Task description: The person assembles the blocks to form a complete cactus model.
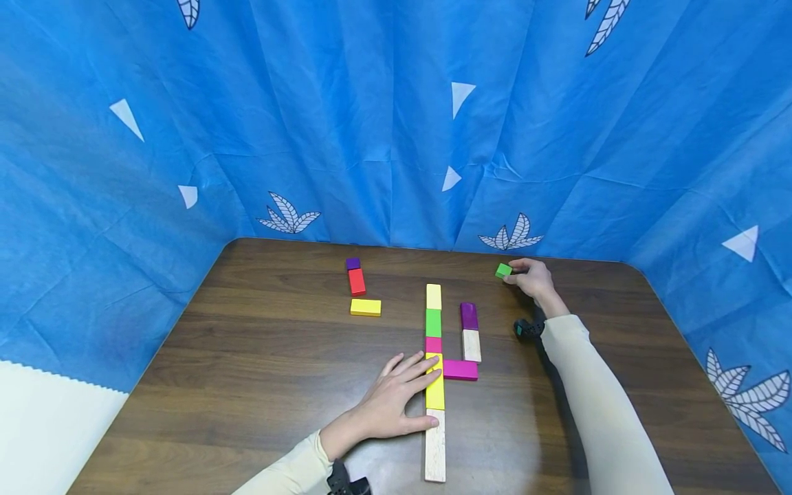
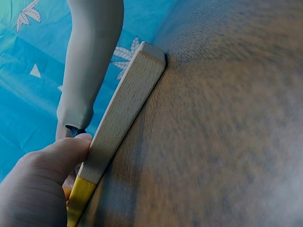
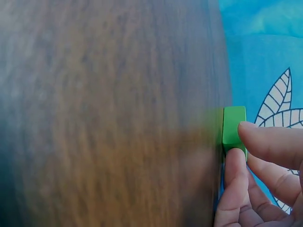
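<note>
My right hand (image 1: 533,279) pinches a small green block (image 1: 503,271) near the table's back edge; the right wrist view shows the thumb and fingers on the green block (image 3: 234,127). Spread over a column of blocks, my left hand (image 1: 396,399) rests its fingertips on the yellow block (image 1: 435,393) and its thumb on the long bare-wood block (image 1: 435,454). Farther up that column come a pink block (image 1: 433,345), a green block (image 1: 433,323) and a pale yellow block (image 1: 434,297). A magenta block (image 1: 460,370) juts right from the column, beside the yellow block.
Right of the column, a purple block (image 1: 469,316) and a bare-wood block (image 1: 471,346) line up end to end above the magenta one. At the back left lie a small violet block (image 1: 353,263), a red block (image 1: 357,282) and another yellow block (image 1: 366,307). Blue curtain (image 1: 396,124) surrounds the table.
</note>
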`<action>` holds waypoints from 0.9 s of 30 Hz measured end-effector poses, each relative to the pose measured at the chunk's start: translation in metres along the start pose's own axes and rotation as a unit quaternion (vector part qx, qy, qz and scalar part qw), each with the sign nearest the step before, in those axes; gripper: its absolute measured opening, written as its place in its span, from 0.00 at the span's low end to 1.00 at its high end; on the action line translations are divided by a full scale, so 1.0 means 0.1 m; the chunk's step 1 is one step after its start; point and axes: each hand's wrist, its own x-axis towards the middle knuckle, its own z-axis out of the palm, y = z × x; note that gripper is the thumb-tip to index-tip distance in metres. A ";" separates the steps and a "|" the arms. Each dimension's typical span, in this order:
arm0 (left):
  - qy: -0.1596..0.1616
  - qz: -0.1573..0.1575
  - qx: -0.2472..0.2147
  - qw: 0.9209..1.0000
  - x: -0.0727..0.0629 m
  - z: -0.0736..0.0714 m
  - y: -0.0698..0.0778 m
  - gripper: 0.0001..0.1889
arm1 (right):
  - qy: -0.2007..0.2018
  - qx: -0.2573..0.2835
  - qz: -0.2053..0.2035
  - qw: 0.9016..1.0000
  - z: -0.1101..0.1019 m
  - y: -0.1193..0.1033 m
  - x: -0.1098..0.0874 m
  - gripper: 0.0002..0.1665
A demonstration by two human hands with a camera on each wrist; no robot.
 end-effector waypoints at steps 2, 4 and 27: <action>0.000 0.000 -0.001 1.000 0.00 0.00 0.00 0.39 | 0.002 -0.002 -0.002 1.000 0.00 0.01 0.00 0.27; -0.001 0.000 -0.001 1.000 0.00 -0.01 0.00 0.40 | 0.005 -0.003 -0.001 1.000 0.00 0.01 -0.01 0.26; 0.006 0.007 0.002 1.000 0.01 -0.03 0.00 0.39 | -0.051 -0.007 -0.087 0.995 0.21 -0.42 0.02 0.23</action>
